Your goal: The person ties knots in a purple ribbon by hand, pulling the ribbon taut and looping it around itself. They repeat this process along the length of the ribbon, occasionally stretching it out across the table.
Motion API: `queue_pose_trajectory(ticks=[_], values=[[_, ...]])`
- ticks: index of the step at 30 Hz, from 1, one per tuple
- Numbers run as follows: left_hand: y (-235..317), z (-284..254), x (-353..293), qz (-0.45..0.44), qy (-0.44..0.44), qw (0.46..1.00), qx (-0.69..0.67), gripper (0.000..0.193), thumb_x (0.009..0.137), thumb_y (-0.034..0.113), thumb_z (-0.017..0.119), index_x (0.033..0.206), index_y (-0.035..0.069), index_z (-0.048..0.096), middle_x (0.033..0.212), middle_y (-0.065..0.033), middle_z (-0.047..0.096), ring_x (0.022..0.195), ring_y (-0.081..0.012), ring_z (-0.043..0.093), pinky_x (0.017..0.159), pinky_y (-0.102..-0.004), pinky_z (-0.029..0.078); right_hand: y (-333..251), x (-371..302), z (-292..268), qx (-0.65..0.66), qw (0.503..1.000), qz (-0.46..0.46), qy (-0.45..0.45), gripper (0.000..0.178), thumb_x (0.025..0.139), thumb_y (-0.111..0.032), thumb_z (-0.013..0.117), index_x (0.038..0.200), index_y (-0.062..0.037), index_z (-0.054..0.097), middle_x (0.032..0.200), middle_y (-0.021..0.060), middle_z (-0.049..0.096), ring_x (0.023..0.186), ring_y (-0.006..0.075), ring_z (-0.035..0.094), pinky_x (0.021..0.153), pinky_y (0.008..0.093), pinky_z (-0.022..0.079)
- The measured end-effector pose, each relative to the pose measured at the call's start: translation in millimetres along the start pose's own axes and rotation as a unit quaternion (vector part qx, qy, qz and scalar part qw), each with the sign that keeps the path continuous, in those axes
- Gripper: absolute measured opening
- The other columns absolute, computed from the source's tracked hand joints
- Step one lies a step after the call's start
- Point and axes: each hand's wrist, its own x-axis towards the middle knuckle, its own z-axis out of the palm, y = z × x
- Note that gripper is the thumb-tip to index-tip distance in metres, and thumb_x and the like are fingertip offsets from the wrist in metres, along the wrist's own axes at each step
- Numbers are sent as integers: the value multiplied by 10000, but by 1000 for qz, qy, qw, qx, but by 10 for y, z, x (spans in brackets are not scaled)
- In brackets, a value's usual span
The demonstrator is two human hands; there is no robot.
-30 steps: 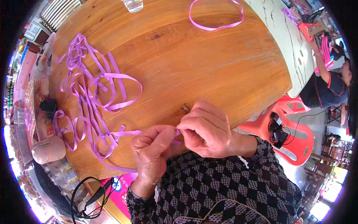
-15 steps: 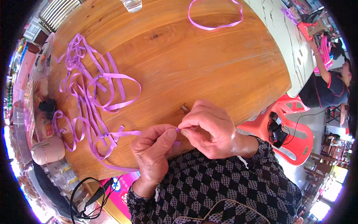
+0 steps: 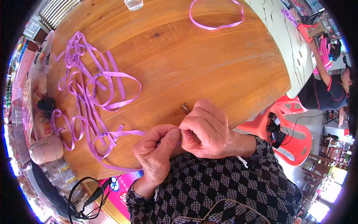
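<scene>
Close together at the near edge of the wooden table [image 3: 223, 74], my two hands pinch a purple ribbon. My left hand [image 3: 156, 149] is closed on it between thumb and forefinger, and the ribbon [image 3: 132, 132] trails out to the left onto the table. With its fingers curled, my right hand [image 3: 207, 130] meets the left fingertips; the bit of ribbon between them is mostly hidden. A knotted heap of purple ribbons [image 3: 97, 80] spreads over the table's left side. At the far edge lies a separate ribbon loop [image 3: 216, 28].
A clear cup [image 3: 133, 4] stands at the far edge. Left of the table are a pink pouch [image 3: 47, 149] and black straps [image 3: 87, 199]. A red stool [image 3: 294, 143] holding a black adapter stands to the right, near another person [image 3: 324, 89] at a white marbled table [image 3: 287, 48].
My right hand has curled and turned, its thumb tucking in, so the purple bit between the fingertips is now hidden. My left hand stays nearly in place.
</scene>
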Motion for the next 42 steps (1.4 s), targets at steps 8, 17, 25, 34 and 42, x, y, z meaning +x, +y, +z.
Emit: queue_pose_trajectory(ticks=[8, 17, 25, 34, 42], values=[[82, -64, 16, 11, -112, 993, 29, 142, 847, 21, 561, 963, -43, 612, 859, -31, 619, 789, -80, 542, 725, -201, 437, 75, -15, -25, -47, 998, -33, 16, 181, 591, 91, 569, 739, 11, 502, 611, 84, 494, 484, 225, 448, 431, 307, 338], [37, -100, 76, -78, -151, 984, -44, 141, 833, 30, 584, 953, -39, 613, 862, -27, 622, 787, -73, 538, 715, -185, 429, 86, -38, -121, 22, 999, 26, -27, 139, 651, 68, 559, 763, -6, 524, 662, 86, 523, 525, 209, 476, 453, 302, 358], [17, -23, 96, -95, -58, 994, -16, 91, 778, 51, 598, 825, -20, 632, 654, -18, 590, 499, -61, 463, 437, -183, 342, 83, -24, -279, 179, 955, 204, -117, 165, 739, 5, 632, 894, -2, 575, 763, 93, 589, 620, 216, 534, 546, 301, 410], [-2, 3, 68, -78, -80, 994, -13, 94, 815, 51, 588, 876, -16, 610, 694, 25, 561, 557, -28, 438, 480, -160, 321, 57, -6, -132, 21, 998, 40, -50, 239, 601, 115, 590, 809, 6, 548, 672, 94, 554, 535, 244, 494, 461, 314, 383], [-12, 3, 65, -71, -44, 996, -14, 96, 796, 83, 598, 830, -3, 625, 646, 22, 554, 514, -46, 437, 448, -175, 303, 117, 20, -168, 131, 985, 90, -73, 261, 636, 48, 661, 872, -19, 571, 736, 97, 571, 582, 250, 510, 497, 307, 402]])
